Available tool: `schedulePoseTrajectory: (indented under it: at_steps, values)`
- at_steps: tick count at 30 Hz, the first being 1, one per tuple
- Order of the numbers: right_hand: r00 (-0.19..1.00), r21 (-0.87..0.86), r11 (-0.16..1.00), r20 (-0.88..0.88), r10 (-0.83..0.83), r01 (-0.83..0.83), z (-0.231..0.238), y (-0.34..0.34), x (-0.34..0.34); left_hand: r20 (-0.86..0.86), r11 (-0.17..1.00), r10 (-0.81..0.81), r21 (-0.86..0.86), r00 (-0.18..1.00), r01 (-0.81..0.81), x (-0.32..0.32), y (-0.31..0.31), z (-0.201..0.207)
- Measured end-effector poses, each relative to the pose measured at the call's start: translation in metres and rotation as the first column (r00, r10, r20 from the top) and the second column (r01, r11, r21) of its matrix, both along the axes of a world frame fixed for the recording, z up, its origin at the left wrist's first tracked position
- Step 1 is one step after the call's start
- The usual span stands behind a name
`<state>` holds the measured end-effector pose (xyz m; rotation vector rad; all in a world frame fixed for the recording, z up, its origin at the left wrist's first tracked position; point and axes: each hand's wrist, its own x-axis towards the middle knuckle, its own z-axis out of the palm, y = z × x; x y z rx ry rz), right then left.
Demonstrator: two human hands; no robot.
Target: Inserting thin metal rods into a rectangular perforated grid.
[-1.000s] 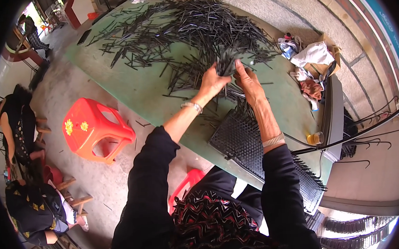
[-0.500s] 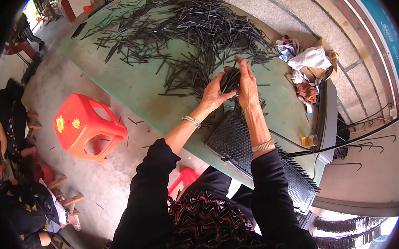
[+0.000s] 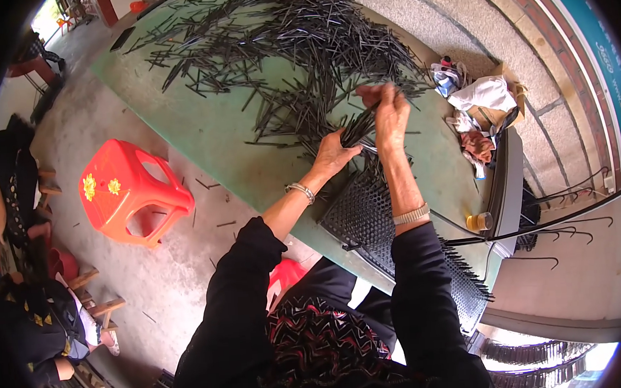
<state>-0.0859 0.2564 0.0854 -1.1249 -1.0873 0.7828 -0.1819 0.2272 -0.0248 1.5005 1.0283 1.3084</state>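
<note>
A bundle of thin black sticks (image 3: 358, 128) is held over the green table. My left hand (image 3: 332, 157) is closed round its near end, thumb lying along the sticks. At the far end of the bundle, my right hand (image 3: 391, 118) has its fingers bent in and closed on stick tips; part of its grip is hidden. Just below both hands lies a black tray with rows of holes (image 3: 360, 211). Many black sticks stand upright along the tray's right part, beyond my right forearm. A large loose pile of the same sticks (image 3: 329, 40) spreads over the table's far side.
Rags and a cardboard box (image 3: 517, 101) sit at the table's right edge. A small jar of yellow liquid (image 3: 480, 221) stands near the tray. Left of the green table (image 3: 179, 141) is a red plastic stool (image 3: 134, 194). Seated people (image 3: 22, 183) are at far left.
My right hand has turned and its fingers have curled in at the bundle's far end, where they were stretched out before. The bundle now leans to the right, still in my left hand.
</note>
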Motion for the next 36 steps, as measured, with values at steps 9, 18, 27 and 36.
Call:
schedulePoseTrajectory:
  at_steps: [9,18,27,36]
  values:
    - [0.999,0.077,0.997,0.038,0.004,-0.007,-0.014,0.026,0.022,0.497,0.881,0.002,-0.412,0.868,0.234,-0.018,0.030,0.005]
    - [0.982,-0.316,0.931,-0.012,0.189,-0.183,-0.020,-0.011,-0.017,0.585,0.966,-0.107,-0.128,0.804,0.223,-0.015,0.004,0.026]
    - [0.953,-0.324,0.896,-0.128,0.275,-0.303,-0.020,-0.036,-0.035,-0.083,0.986,0.167,0.002,0.982,-0.168,-0.035,-0.015,0.000]
    - [0.969,-0.321,0.915,-0.046,0.244,-0.246,-0.023,-0.045,-0.038,-0.076,0.993,0.119,0.002,0.990,-0.119,-0.030,-0.024,-0.008]
